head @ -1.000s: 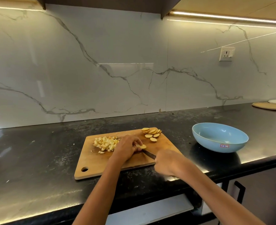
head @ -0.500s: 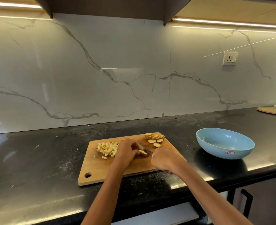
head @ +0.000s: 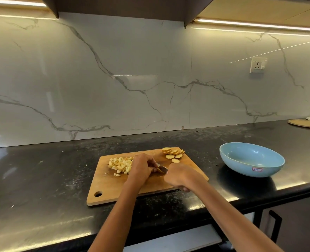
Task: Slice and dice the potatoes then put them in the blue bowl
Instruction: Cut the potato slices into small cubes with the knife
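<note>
Left hand pins a potato slice under curled fingers; right hand grips the knife, blade beside those fingertips, diced potato beyond them.

blue bowl, small sticker, print too blurred to read

Warm strip lights under the cabinets light the scene from above, leaving the marble wall evenly bright, with a pale streak of glare at its middle and a thin bright line slanting above the socket. The black counter is dim but carries shiny patches along its front edge, and the blue bowl throws a soft dark shadow toward that edge. The wide lens bends the counter and the lights near the frame's edges, and fine detail is a little soft throughout.
</note>
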Demonstrator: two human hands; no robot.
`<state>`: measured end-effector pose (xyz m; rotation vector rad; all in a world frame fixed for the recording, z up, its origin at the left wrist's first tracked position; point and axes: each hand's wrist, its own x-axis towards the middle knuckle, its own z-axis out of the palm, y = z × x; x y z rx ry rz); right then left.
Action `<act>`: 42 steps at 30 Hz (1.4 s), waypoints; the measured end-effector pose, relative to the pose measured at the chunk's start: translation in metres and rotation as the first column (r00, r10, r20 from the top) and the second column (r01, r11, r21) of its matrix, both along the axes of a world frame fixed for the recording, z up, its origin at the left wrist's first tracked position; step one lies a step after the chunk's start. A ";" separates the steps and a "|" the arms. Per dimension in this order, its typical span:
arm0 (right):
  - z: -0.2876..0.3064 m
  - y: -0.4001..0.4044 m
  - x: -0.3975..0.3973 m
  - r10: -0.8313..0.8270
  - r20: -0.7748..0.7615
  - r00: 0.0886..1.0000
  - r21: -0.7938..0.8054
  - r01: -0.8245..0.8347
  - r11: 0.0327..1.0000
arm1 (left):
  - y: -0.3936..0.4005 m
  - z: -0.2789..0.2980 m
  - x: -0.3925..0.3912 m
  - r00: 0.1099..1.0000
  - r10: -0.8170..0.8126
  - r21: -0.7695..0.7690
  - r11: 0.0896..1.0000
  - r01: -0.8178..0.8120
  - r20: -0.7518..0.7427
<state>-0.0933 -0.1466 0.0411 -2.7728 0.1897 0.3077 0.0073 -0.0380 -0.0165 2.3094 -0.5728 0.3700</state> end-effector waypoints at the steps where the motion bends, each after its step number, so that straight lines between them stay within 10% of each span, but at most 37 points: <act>1: 0.000 0.003 0.001 -0.003 -0.007 1.000 -0.003 0.003 1.000 | 0.000 0.000 0.000 1.000 -0.001 -0.001 1.000 0.001 0.001; 27: -0.015 -0.014 -0.013 0.086 -0.014 0.996 -0.100 -0.087 0.991 | -0.002 -0.002 -0.002 0.996 -0.059 0.134 0.990 0.051 0.061; 42: 0.011 -0.058 -0.026 -0.023 -0.060 0.998 0.146 0.032 0.989 | -0.003 -0.004 -0.005 0.997 -0.075 0.137 0.988 0.070 0.032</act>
